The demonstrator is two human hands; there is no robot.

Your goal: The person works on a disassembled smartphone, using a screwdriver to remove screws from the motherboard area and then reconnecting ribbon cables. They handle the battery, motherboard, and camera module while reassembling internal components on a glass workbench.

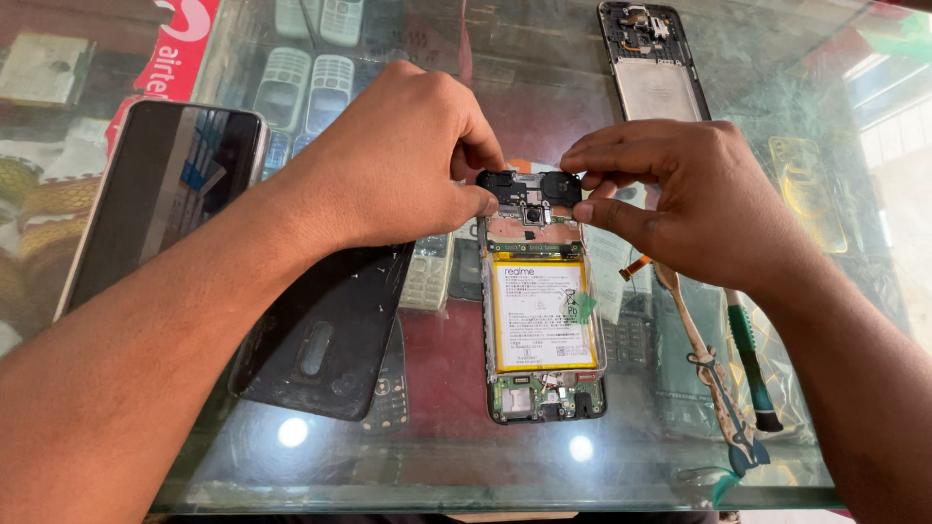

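Note:
An opened smartphone (542,330) lies back-up on a glass counter (485,475), its yellow-edged white battery and green circuit boards exposed. At its top end sits a black plastic cover piece (529,186). My left hand (388,160) pinches the left end of that piece. My right hand (680,194) pinches its right end with thumb and forefinger. Both hands meet over the phone's top edge.
A black phone back cover (325,340) lies to the left, beside a dark-screened phone (165,184). A green-handled screwdriver (752,364) and worn tweezers (714,378) lie to the right. Another opened phone frame (652,63) rests at the back. Old keypad phones (311,87) show beneath the glass.

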